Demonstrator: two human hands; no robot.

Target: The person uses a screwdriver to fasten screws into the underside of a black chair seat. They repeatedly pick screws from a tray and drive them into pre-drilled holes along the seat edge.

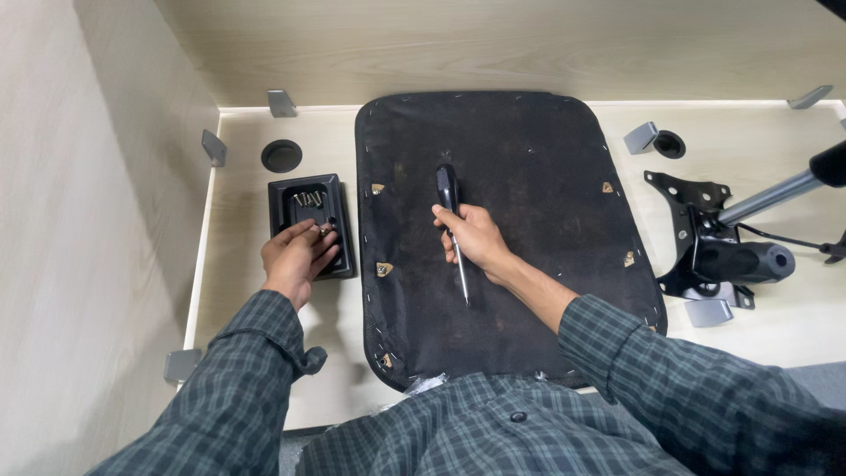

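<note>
A pale wood-grain desk [740, 132] walled by matching panels carries a large black fabric-covered seat base [511, 150], lying underside up in the middle. To its left sits a small black rectangular plastic tray [284, 198] holding silver screws [308, 199]. The right hand [476, 240] has its fingers clamped round a black-handled screwdriver [448, 189] over the seat. The left hand [298, 256] pinches a screw at the tray, fingertips together.

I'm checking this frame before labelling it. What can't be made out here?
- Head view: left hand covers the black tray's front, so any grasp is unclear.
- Screws in the tray: too small to count.
- Chair mechanism's grey tube: cut off by the right edge.
</note>
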